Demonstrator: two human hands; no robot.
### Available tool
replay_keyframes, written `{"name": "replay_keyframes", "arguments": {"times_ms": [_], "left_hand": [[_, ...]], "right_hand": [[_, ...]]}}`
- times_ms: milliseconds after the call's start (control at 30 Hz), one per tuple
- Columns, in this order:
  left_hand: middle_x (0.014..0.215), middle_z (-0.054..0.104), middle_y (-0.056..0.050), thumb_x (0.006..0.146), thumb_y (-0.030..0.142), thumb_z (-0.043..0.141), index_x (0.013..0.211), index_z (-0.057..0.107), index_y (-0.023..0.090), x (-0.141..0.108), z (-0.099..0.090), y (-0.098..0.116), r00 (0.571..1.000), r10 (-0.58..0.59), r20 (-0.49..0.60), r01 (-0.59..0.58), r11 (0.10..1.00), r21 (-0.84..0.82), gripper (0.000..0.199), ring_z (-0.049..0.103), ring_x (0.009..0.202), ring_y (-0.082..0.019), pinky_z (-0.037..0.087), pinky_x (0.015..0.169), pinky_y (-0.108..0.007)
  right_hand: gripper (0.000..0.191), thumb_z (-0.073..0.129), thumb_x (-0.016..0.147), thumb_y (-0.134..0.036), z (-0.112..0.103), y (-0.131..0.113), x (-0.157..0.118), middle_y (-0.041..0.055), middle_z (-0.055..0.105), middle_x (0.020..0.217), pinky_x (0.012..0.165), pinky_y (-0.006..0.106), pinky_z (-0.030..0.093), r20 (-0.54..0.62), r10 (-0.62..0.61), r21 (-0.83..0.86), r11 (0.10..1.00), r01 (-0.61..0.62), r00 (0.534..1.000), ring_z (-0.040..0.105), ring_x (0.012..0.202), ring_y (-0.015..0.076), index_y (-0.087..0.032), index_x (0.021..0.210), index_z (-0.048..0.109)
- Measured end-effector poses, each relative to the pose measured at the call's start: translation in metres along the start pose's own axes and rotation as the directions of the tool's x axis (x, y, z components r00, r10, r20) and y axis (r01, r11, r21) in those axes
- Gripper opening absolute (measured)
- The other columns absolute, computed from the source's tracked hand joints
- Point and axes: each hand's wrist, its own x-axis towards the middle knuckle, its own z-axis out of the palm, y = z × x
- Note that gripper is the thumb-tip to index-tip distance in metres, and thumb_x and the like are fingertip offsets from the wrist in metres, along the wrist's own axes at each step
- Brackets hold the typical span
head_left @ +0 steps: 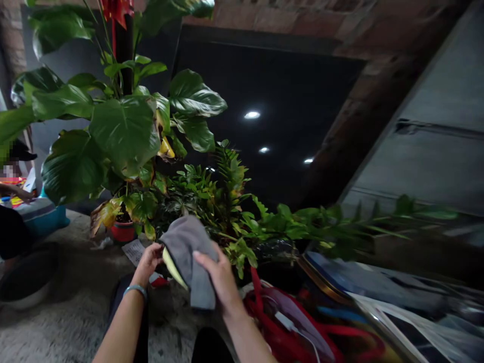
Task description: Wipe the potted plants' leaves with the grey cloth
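A grey cloth [185, 247] hangs folded between my two hands, above the floor in front of the plants. My right hand [221, 277] grips its right side, the thumb lying across the top of the fabric. At the cloth's left edge, my left hand [150, 258] has its fingers closed in a pinch; what lies between the fingertips is too small to make out. A pale yellow-green strip [174, 268] shows along the cloth's lower left edge. I cannot tell whether it is a lining or a leaf. The left wrist wears a light bluish bangle [135, 289].
A large leafy plant [124, 131] rises from a red pot [123, 231] ahead. Lower plants [212, 196] spread to the right. A red bag [272, 312] with a white cable lies at lower right. A dark basin [28, 277] and another person [13, 222] are at left.
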Motion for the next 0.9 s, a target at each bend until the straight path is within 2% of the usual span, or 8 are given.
{"name": "replay_keyframes", "arguments": {"times_ms": [100, 167, 267, 367, 500, 633, 767, 900], "left_hand": [[0.083, 0.074, -0.007, 0.064, 0.023, 0.079, 0.074, 0.064, 0.018, -0.001, -0.003, 0.004, 0.999, 0.004, -0.05, -0.004, 1.0, -0.008, 0.019, 0.066, 0.071, -0.019, 0.055, 0.067, -0.032], [0.089, 0.074, -0.008, 0.065, 0.023, 0.079, 0.076, 0.064, 0.018, -0.002, -0.004, 0.005, 0.995, 0.019, -0.102, -0.021, 1.0, -0.011, 0.02, 0.065, 0.07, -0.018, 0.055, 0.067, -0.031], [0.094, 0.075, -0.009, 0.067, 0.026, 0.08, 0.081, 0.065, 0.018, -0.004, -0.004, 0.004, 0.984, 0.042, -0.174, -0.045, 0.999, -0.015, 0.023, 0.066, 0.075, -0.019, 0.054, 0.069, -0.032], [0.097, 0.075, -0.01, 0.068, 0.024, 0.08, 0.083, 0.065, 0.017, -0.004, -0.006, 0.005, 0.976, 0.052, -0.212, -0.059, 0.998, -0.025, 0.023, 0.066, 0.073, -0.018, 0.053, 0.066, -0.03], [0.09, 0.074, -0.008, 0.07, 0.021, 0.074, 0.083, 0.065, 0.017, -0.003, -0.006, 0.01, 0.975, 0.039, -0.217, -0.047, 0.998, -0.031, 0.017, 0.065, 0.069, -0.017, 0.053, 0.064, -0.029], [0.086, 0.074, -0.009, 0.068, 0.02, 0.074, 0.078, 0.064, 0.016, -0.008, -0.001, 0.012, 0.983, 0.015, -0.185, -0.02, 0.999, -0.025, 0.015, 0.068, 0.074, -0.02, 0.054, 0.068, -0.032], [0.086, 0.075, -0.01, 0.065, 0.019, 0.075, 0.074, 0.063, 0.016, -0.012, 0.001, 0.011, 0.988, -0.002, -0.153, -0.001, 1.0, -0.018, 0.014, 0.068, 0.074, -0.021, 0.054, 0.071, -0.034], [0.083, 0.075, -0.009, 0.065, 0.019, 0.073, 0.075, 0.065, 0.016, -0.008, -0.002, 0.012, 0.987, 0.017, -0.161, -0.018, 1.0, -0.003, 0.013, 0.066, 0.069, -0.019, 0.053, 0.068, -0.032]], "right_hand": [[0.057, 0.085, 0.054, -0.045, -0.01, -0.032, 0.038, 0.0019, 0.077, 0.089, 0.076, 0.036, 0.057, -0.254, -0.163, 0.016, 0.985, 0.173, 0.953, 0.07, 0.081, 0.0246, -0.022, 0.105, 0.071], [0.058, 0.085, 0.051, -0.043, -0.014, -0.026, 0.06, 0.0011, 0.077, 0.087, 0.076, 0.036, 0.057, -0.348, -0.133, 0.046, 0.986, 0.158, 0.928, 0.07, 0.081, 0.0243, -0.022, 0.103, 0.07], [0.048, 0.085, 0.045, -0.041, -0.016, 0.017, 0.059, 0.002, 0.076, 0.075, 0.073, 0.039, 0.058, -0.268, 0.146, 0.148, 0.983, -0.109, 0.952, 0.071, 0.077, 0.028, -0.022, 0.086, 0.07], [0.045, 0.086, 0.045, -0.045, -0.015, 0.058, 0.021, 0.0046, 0.077, 0.073, 0.072, 0.044, 0.058, -0.162, 0.3, 0.179, 0.946, -0.271, 0.94, 0.073, 0.076, 0.0329, -0.021, 0.08, 0.072], [0.045, 0.085, 0.056, -0.048, -0.013, 0.041, -0.001, 0.0046, 0.079, 0.084, 0.072, 0.04, 0.058, -0.144, 0.193, 0.193, 0.967, -0.164, 0.971, 0.072, 0.077, 0.0293, -0.023, 0.09, 0.073], [0.06, 0.084, 0.058, -0.046, -0.02, -0.004, 0.049, 0.0057, 0.077, 0.105, 0.086, 0.038, 0.055, -0.398, -0.13, 0.05, 0.985, 0.163, 0.908, 0.07, 0.097, 0.027, -0.023, 0.111, 0.067], [0.05, 0.084, 0.053, -0.043, -0.023, 0.021, 0.07, 0.0076, 0.078, 0.091, 0.08, 0.041, 0.057, -0.413, -0.011, 0.008, 1.0, 0.015, 0.911, 0.071, 0.094, 0.0308, -0.022, 0.096, 0.068], [0.034, 0.078, 0.056, -0.05, -0.012, 0.073, 0.021, 0.0075, 0.074, 0.063, 0.061, 0.048, 0.059, -0.209, 0.178, 0.096, 0.982, -0.161, 0.962, 0.072, 0.063, 0.0331, -0.021, 0.073, 0.071]]}}
